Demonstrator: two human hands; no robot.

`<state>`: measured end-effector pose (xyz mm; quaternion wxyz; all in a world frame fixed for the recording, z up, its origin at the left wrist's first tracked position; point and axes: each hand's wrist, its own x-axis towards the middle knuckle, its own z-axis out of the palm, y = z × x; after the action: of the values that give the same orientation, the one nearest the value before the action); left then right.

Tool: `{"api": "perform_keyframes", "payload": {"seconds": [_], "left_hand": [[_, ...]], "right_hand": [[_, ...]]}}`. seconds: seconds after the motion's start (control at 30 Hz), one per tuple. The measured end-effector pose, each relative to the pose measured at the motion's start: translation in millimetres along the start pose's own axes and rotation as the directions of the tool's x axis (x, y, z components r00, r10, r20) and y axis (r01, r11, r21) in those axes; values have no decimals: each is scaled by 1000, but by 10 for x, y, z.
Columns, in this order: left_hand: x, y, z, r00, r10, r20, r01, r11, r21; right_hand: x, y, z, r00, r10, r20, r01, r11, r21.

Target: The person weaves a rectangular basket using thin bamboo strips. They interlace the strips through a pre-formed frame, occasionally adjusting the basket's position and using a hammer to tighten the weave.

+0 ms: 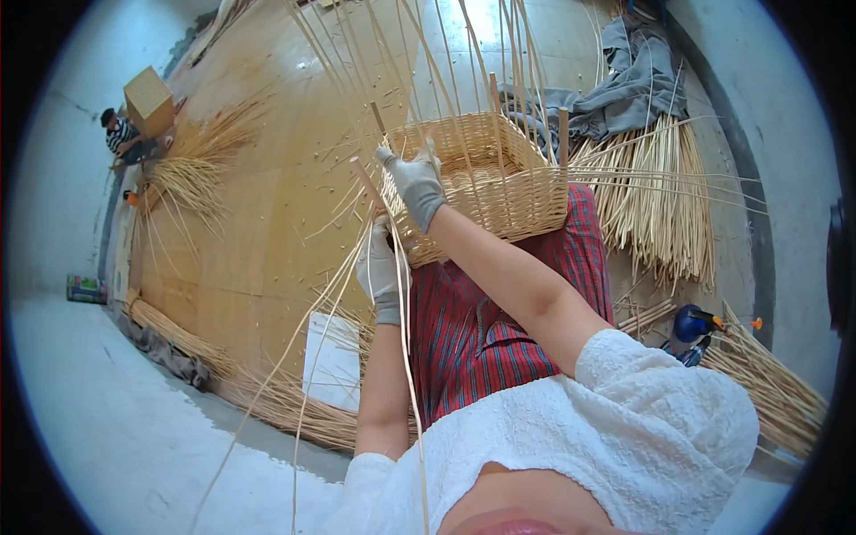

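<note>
An unfinished pale wicker basket (477, 202), rectangular, rests tilted on my lap over a red plaid cloth (486, 348). Long thin canes (428, 53) rise from its far walls, and thicker wooden stakes (563, 136) stand at its corners. My left hand (379, 272), in a grey-white glove, closes around the outside of the basket's left near corner, below a stake. Loose canes trail down past that wrist. My right hand (416, 183), also gloved, reaches across and grips the left wall at the rim, thumb and finger on either side. Some fingertips of both hands are hidden.
Cane bundles (655, 201) lie at the right beside a grey cloth (624, 85). More canes (767, 383) and a blue-black object (691, 323) lie at lower right. A white sheet (332, 361) lies left. Far left, another person (125, 138) sits by a box-shaped woven piece (149, 100).
</note>
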<state>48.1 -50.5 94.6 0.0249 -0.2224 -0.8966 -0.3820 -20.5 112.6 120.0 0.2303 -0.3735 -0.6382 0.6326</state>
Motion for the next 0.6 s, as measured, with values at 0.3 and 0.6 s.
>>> {"api": "perform_keyframes", "payload": {"seconds": [0.3, 0.6], "left_hand": [[90, 31, 4, 996, 0, 86, -8, 996, 90], [221, -142, 105, 984, 178, -18, -179, 976, -127]], "right_hand": [[-219, -191, -292, 854, -487, 183, 441, 864, 241], [-363, 504, -1222, 852, -427, 303, 143, 746, 651]]}}
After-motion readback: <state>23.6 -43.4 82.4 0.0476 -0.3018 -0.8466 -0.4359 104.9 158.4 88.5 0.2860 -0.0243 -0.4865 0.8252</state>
